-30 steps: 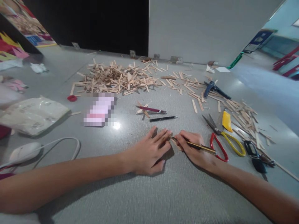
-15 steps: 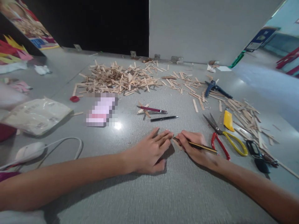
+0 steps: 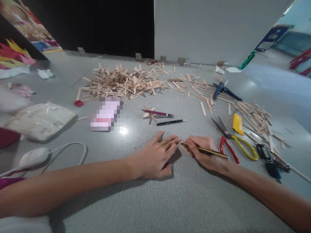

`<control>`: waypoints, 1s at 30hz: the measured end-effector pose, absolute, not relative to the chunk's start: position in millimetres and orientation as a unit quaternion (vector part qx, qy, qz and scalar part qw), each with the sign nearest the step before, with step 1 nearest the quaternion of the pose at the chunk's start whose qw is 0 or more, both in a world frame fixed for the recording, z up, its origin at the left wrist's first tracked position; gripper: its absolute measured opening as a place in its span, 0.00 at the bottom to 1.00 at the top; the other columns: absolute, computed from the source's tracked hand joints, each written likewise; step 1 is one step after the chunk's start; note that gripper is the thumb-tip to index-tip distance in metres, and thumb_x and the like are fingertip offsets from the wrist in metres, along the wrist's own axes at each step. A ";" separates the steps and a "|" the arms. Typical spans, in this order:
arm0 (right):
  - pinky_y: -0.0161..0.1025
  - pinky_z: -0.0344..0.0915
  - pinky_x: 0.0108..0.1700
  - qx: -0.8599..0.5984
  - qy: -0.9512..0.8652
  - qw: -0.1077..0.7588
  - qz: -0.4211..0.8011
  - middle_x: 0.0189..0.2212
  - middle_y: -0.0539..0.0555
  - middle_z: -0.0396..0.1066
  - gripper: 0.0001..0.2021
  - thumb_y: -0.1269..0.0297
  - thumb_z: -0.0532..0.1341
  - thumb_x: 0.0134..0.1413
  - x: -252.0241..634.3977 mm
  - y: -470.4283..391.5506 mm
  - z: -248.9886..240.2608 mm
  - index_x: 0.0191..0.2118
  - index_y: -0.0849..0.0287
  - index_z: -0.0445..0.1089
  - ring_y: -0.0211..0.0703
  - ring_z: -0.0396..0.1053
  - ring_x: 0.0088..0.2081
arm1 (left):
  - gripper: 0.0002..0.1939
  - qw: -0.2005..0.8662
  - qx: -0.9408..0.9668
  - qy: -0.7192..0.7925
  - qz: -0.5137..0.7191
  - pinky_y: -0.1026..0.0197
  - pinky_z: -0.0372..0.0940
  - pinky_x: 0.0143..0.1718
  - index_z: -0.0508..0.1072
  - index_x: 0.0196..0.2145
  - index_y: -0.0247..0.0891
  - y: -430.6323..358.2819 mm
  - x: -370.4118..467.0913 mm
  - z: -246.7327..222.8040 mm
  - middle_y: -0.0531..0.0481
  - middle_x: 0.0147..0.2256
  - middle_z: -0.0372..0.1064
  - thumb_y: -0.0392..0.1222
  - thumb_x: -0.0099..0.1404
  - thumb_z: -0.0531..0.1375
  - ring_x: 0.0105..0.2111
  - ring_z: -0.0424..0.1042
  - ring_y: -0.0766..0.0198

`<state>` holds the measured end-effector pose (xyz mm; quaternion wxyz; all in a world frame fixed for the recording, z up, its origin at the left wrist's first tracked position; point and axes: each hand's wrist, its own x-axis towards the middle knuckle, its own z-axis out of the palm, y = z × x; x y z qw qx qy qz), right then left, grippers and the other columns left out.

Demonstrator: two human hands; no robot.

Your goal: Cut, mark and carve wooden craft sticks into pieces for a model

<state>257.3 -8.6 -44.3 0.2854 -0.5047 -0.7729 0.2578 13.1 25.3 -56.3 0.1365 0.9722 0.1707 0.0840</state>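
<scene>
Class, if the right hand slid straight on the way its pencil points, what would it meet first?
Probably the left hand; its fingertips lie just past the pencil, though depth is unclear.

**WORK AREA TYPE: CRAFT WORKSPACE**

The area is a tabletop craft workspace. Indicators: a grey table [image 3: 116, 207] carries loose wooden sticks [image 3: 126, 82], scissors [image 3: 227, 135], a yellow-handled cutter [image 3: 238, 124], a red craft knife [image 3: 157, 113] and a black pen [image 3: 170, 122]. A white computer mouse [image 3: 34, 157] sits at the left. A black panel [image 3: 102, 26] and a grey panel [image 3: 209, 29] stand at the rear. The building type cannot be determined.
</scene>
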 end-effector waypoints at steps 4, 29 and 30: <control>0.37 0.57 0.26 -0.492 -0.784 0.284 0.248 0.20 0.45 0.60 0.26 0.49 0.48 0.79 261.4 -11.7 -48.8 0.26 0.53 0.58 0.37 0.58 0.22 | 0.35 0.135 0.972 0.173 0.084 0.29 0.47 0.72 0.58 0.71 0.25 25.1 13.5 -58.1 0.25 0.72 0.59 0.47 0.73 0.55 0.73 0.58 0.37; 0.34 0.66 0.30 -0.481 -0.800 0.345 0.097 0.24 0.49 0.74 0.18 0.56 0.53 0.79 259.7 -18.0 -39.7 0.40 0.58 0.75 0.38 0.71 0.24 | 0.14 0.123 0.965 0.203 0.115 0.50 0.70 0.52 0.70 0.52 0.36 36.1 6.5 -51.5 0.42 0.45 0.78 0.24 0.74 0.54 0.48 0.78 0.51; 0.34 0.67 0.31 -0.464 -0.817 0.333 0.081 0.26 0.50 0.75 0.16 0.58 0.54 0.79 260.7 -16.5 -39.9 0.43 0.59 0.75 0.38 0.72 0.25 | 0.15 0.131 0.960 0.219 0.118 0.51 0.70 0.51 0.71 0.53 0.36 38.1 6.1 -49.9 0.43 0.44 0.78 0.24 0.73 0.55 0.46 0.77 0.52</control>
